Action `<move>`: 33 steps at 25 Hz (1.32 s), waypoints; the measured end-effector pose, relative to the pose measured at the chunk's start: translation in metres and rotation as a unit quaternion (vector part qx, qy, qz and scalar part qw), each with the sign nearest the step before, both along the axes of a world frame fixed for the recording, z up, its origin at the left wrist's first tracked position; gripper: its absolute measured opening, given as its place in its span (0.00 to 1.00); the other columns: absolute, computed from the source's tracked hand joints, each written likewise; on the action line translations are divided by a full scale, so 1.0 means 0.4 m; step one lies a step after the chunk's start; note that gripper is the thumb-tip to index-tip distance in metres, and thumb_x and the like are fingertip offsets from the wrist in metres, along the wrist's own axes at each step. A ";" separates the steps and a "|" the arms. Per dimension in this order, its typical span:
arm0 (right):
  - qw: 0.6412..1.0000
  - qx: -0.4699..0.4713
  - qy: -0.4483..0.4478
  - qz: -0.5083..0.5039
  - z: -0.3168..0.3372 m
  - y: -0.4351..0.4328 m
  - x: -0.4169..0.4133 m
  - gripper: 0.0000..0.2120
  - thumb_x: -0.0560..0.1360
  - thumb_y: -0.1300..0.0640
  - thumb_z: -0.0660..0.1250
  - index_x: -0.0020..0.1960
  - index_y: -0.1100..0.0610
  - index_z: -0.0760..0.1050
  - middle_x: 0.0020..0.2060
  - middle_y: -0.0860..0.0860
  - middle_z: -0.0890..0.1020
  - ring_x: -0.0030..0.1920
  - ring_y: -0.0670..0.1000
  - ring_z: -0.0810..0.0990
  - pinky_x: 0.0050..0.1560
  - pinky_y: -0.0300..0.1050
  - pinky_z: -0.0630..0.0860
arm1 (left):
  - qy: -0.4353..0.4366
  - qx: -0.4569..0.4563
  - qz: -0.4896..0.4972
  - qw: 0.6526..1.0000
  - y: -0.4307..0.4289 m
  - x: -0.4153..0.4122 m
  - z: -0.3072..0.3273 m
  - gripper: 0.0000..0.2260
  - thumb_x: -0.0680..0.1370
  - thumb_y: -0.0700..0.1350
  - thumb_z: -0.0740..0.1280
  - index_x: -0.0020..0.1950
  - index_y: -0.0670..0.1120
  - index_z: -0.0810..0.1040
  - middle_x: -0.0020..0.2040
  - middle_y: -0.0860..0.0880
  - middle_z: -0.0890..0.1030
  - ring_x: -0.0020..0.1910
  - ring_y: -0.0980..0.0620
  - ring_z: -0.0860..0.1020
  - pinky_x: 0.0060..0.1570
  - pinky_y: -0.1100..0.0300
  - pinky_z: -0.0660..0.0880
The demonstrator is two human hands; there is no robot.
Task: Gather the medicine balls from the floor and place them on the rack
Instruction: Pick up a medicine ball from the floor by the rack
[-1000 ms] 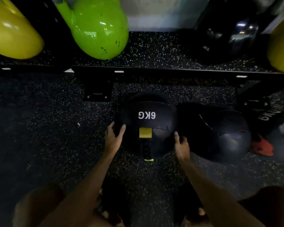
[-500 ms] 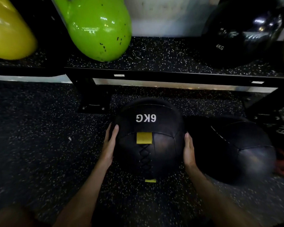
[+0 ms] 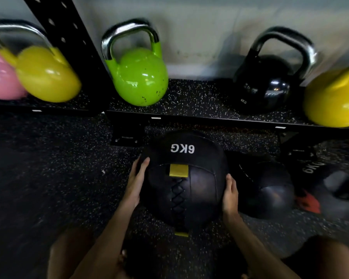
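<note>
Pickup step: left hand (image 3: 137,183) and right hand (image 3: 230,195) press flat-fingered on the 6KG ball (image 3: 191,190) at 9 and 3, low by the floor. Next: lift to the rack shelf (image 3: 210,120) at 12.

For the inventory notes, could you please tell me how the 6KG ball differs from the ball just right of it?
The 6KG ball is pressed between the left grip and right grip; the right ball lies untouched on the floor. The 6KG ball shows white print, a yellow tab and lacing; the right ball shows only plain seams. Both are dark, round and panelled.
</note>
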State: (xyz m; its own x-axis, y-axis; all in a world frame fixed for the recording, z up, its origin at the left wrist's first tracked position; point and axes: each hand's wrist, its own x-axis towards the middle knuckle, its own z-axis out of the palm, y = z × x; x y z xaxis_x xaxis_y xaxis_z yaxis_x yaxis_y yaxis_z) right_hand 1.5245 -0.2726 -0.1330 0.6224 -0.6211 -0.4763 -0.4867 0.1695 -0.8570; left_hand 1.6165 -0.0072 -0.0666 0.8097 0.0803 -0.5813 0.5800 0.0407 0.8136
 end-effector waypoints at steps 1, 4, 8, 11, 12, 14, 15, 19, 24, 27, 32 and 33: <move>1.000 -0.001 -0.001 0.004 0.070 0.000 0.000 0.24 0.84 0.43 0.55 0.74 0.55 0.70 0.70 0.52 0.75 0.71 0.51 0.71 0.75 0.51 0.64 | -0.003 0.002 0.001 1.000 0.006 -0.003 0.051 0.23 0.78 0.61 0.67 0.72 0.61 0.70 0.65 0.54 0.77 0.61 0.54 0.77 0.61 0.55 0.75; 1.000 -0.017 -0.009 0.008 0.339 -0.002 -0.016 0.25 0.83 0.41 0.55 0.75 0.53 0.69 0.70 0.50 0.74 0.71 0.50 0.70 0.75 0.49 0.64 | -0.008 0.004 -0.009 1.000 0.013 -0.016 0.283 0.25 0.76 0.65 0.67 0.72 0.62 0.70 0.70 0.52 0.75 0.65 0.50 0.75 0.67 0.47 0.73; 0.999 -0.017 -0.043 -0.004 0.722 -0.002 -0.040 0.25 0.83 0.40 0.55 0.75 0.51 0.68 0.67 0.45 0.74 0.70 0.48 0.70 0.69 0.43 0.65 | -0.045 -0.012 -0.022 0.999 0.014 -0.035 0.638 0.28 0.71 0.69 0.68 0.70 0.63 0.72 0.69 0.53 0.76 0.66 0.50 0.75 0.67 0.45 0.73; 0.997 -0.019 -0.073 -0.019 0.976 -0.009 -0.055 0.25 0.82 0.38 0.56 0.74 0.50 0.70 0.67 0.44 0.75 0.68 0.46 0.71 0.69 0.44 0.66 | -0.078 -0.027 -0.022 0.996 0.008 -0.039 0.875 0.30 0.66 0.72 0.70 0.67 0.64 0.74 0.67 0.54 0.78 0.65 0.51 0.77 0.66 0.46 0.74; 0.995 -0.032 -0.088 -0.023 1.060 -0.013 -0.060 0.25 0.83 0.40 0.56 0.74 0.51 0.70 0.67 0.45 0.75 0.67 0.45 0.71 0.67 0.42 0.66 | -0.093 -0.033 -0.027 0.995 0.001 -0.044 0.959 0.31 0.67 0.71 0.70 0.67 0.64 0.74 0.67 0.54 0.78 0.64 0.51 0.77 0.65 0.46 0.75; 0.991 -0.056 -0.118 -0.028 1.214 -0.026 -0.062 0.23 0.84 0.43 0.56 0.74 0.53 0.70 0.65 0.45 0.75 0.66 0.43 0.70 0.64 0.39 0.64 | -0.122 -0.049 -0.033 0.991 -0.019 -0.045 1.111 0.32 0.67 0.70 0.70 0.69 0.62 0.73 0.67 0.53 0.78 0.65 0.51 0.77 0.65 0.49 0.75; 0.989 -0.064 -0.129 -0.030 1.274 -0.037 -0.061 0.23 0.84 0.43 0.56 0.74 0.53 0.70 0.66 0.46 0.75 0.66 0.43 0.70 0.65 0.38 0.64 | -0.134 -0.059 -0.032 0.989 -0.031 -0.042 1.174 0.32 0.67 0.69 0.70 0.69 0.60 0.74 0.67 0.53 0.79 0.65 0.51 0.77 0.64 0.49 0.75; 0.976 -0.099 -0.189 -0.045 1.467 -0.081 -0.056 0.28 0.80 0.36 0.58 0.71 0.52 0.74 0.67 0.49 0.78 0.68 0.48 0.74 0.73 0.50 0.68 | -0.190 -0.092 -0.037 0.977 -0.087 -0.015 1.354 0.26 0.70 0.65 0.70 0.66 0.58 0.78 0.64 0.52 0.81 0.64 0.50 0.79 0.63 0.49 0.76; 0.949 -0.149 -0.270 -0.068 1.676 -0.180 -0.086 0.27 0.82 0.39 0.57 0.73 0.55 0.71 0.69 0.49 0.76 0.70 0.47 0.72 0.73 0.43 0.65 | -0.272 -0.145 -0.072 0.949 -0.196 0.008 1.549 0.19 0.74 0.63 0.69 0.64 0.61 0.77 0.63 0.53 0.82 0.63 0.50 0.80 0.64 0.47 0.76; 0.934 -0.181 -0.300 -0.073 1.788 -0.251 -0.114 0.30 0.79 0.35 0.57 0.74 0.52 0.70 0.71 0.47 0.75 0.72 0.45 0.71 0.76 0.47 0.64 | -0.291 -0.175 -0.124 0.932 -0.268 0.026 1.645 0.27 0.71 0.68 0.70 0.66 0.59 0.78 0.63 0.53 0.82 0.64 0.50 0.79 0.64 0.48 0.75; 0.894 -0.249 -0.361 -0.088 1.974 -0.421 -0.142 0.28 0.81 0.39 0.56 0.74 0.55 0.70 0.71 0.47 0.75 0.72 0.43 0.70 0.77 0.49 0.61 | -0.338 -0.203 -0.159 0.905 -0.436 0.032 1.830 0.24 0.73 0.68 0.68 0.66 0.60 0.77 0.62 0.54 0.82 0.63 0.51 0.80 0.62 0.49 0.77; 0.888 -0.256 -0.371 -0.089 2.016 -0.453 -0.140 0.30 0.80 0.37 0.56 0.74 0.54 0.71 0.71 0.47 0.75 0.72 0.43 0.70 0.77 0.49 0.61 | -0.357 -0.213 -0.147 0.898 -0.471 0.030 1.865 0.21 0.75 0.65 0.67 0.66 0.59 0.77 0.62 0.54 0.83 0.63 0.52 0.80 0.61 0.51 0.77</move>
State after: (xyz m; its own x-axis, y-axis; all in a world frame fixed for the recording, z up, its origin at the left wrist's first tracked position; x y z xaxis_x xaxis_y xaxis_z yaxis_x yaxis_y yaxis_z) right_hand 1.4686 -0.4537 0.6733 0.5176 -0.7578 0.3974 0.2389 -0.3180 -0.9175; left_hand 1.6284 -0.1955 0.6795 0.9380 -0.3038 0.1671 -0.0469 0.3663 0.9293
